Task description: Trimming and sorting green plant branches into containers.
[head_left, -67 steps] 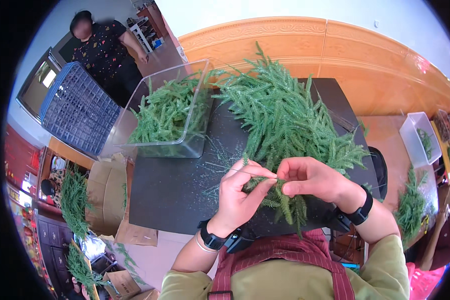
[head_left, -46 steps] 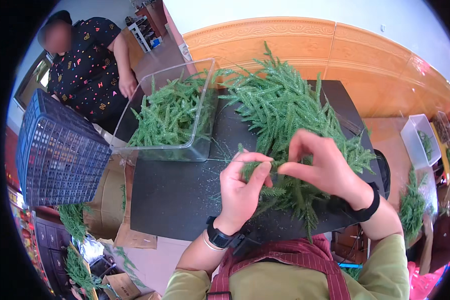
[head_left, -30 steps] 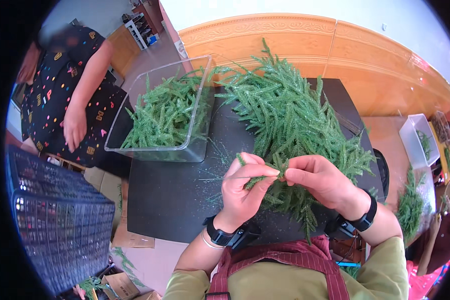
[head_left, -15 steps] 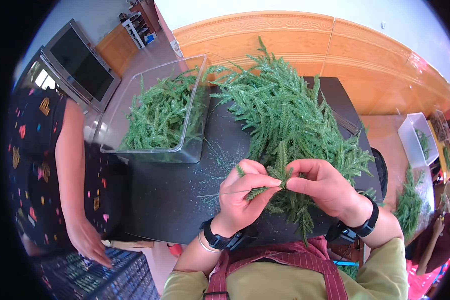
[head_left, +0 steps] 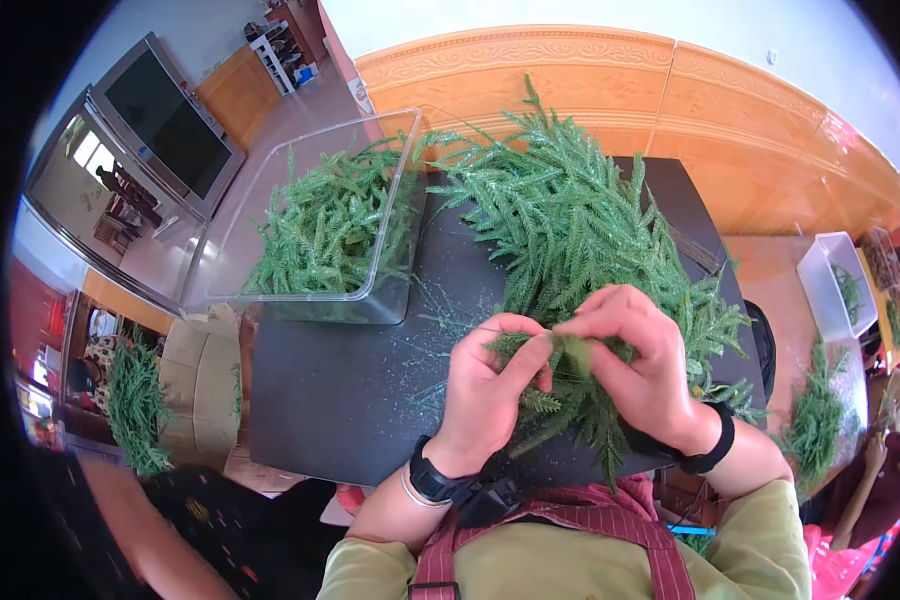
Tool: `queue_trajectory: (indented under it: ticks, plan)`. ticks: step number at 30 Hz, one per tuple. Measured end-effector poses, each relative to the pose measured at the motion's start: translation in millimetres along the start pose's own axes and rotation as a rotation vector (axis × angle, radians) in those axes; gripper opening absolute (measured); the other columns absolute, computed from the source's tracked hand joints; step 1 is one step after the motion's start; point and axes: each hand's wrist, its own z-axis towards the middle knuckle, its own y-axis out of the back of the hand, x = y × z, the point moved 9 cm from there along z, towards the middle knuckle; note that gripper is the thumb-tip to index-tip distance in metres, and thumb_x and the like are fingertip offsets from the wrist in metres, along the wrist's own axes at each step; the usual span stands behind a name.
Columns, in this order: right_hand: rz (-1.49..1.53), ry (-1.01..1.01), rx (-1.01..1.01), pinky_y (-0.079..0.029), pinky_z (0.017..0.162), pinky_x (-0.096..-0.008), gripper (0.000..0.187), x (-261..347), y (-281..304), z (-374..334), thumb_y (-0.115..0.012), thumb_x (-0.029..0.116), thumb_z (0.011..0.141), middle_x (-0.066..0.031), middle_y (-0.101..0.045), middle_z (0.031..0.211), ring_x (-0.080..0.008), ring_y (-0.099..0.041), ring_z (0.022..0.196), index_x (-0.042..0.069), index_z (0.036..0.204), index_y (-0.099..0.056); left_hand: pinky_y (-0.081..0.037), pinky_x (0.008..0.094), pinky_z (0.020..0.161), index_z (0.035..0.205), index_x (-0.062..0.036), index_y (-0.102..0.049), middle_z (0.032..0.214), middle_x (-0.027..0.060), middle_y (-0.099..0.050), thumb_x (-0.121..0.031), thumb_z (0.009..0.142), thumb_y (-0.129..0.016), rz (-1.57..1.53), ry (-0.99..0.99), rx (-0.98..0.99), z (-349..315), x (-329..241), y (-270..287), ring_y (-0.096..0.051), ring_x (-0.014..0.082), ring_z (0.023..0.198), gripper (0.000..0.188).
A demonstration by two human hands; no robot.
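Observation:
Over the near part of the dark table (head_left: 330, 400), my left hand (head_left: 482, 385) pinches a green artificial pine sprig (head_left: 538, 402) between thumb and fingers. My right hand (head_left: 645, 365) is closed on the same sprig from the other side, fingertips close to the left thumb. Motion blurs the piece at the right fingertips, so its exact shape cannot be made out. Just beyond both hands lies a big heap of frosted pine branches (head_left: 570, 210), partly covered by my right hand.
A clear plastic bin (head_left: 370, 290) of short sprigs stands on the table's left side. Green needle bits (head_left: 425, 345) are scattered beside it. At lower left is a co-worker's blurred arm (head_left: 140, 540). Off to the right are a white tub (head_left: 820, 285) and more branches (head_left: 815, 425).
My right hand has risen slightly, and the upright sprig tip and thin stem between my hands no longer show. The co-worker has moved down and away at left, uncovering cardboard and greenery.

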Motion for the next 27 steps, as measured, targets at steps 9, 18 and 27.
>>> queue_trajectory:
  ticks: [9, 18, 27]
  plan:
    - [0.716, -0.578, -0.024, -0.041, 0.063, -0.0181, 0.02, -29.6, -38.7, -9.6, -0.064, -0.001, 0.076, 0.0038, -0.055, 0.078, -0.0023, -0.049, 0.071, 0.003, 0.095, -0.056, -0.041, 0.0226, 0.052, 0.088, 0.0004, -0.055, 0.078, 0.0028, -0.05, -0.006, 0.083, -0.06, 0.182, -0.229, 0.005, -5.3, -26.7, 18.5, -0.052, 0.0116, 0.061, 0.009]
    - [0.295, -0.307, -0.031, -0.042, 0.064, -0.0219, 0.021, -16.3, -19.5, -2.9, -0.066, -0.004, 0.072, -0.0012, -0.056, 0.077, -0.0095, -0.053, 0.072, 0.002, 0.089, -0.057, -0.042, 0.0229, 0.052, 0.087, -0.0019, -0.055, 0.073, 0.0044, -0.054, -0.006, 0.084, -0.058, -0.065, 0.065, -0.019, -3.3, -2.0, 15.2, -0.052, 0.0114, 0.062, 0.006]
    - [0.261, -0.086, -0.154, -0.045, 0.067, -0.0294, 0.019, 5.3, 10.1, -5.2, -0.066, -0.006, 0.066, -0.0075, -0.057, 0.081, -0.023, -0.058, 0.078, 0.004, 0.08, -0.057, -0.047, 0.0253, 0.062, 0.089, -0.0017, -0.058, 0.085, 0.0052, -0.058, 0.0, 0.078, -0.064, 0.366, -0.408, 0.121, -11.2, -40.0, -11.7, -0.055, 0.0121, 0.076, 0.013]
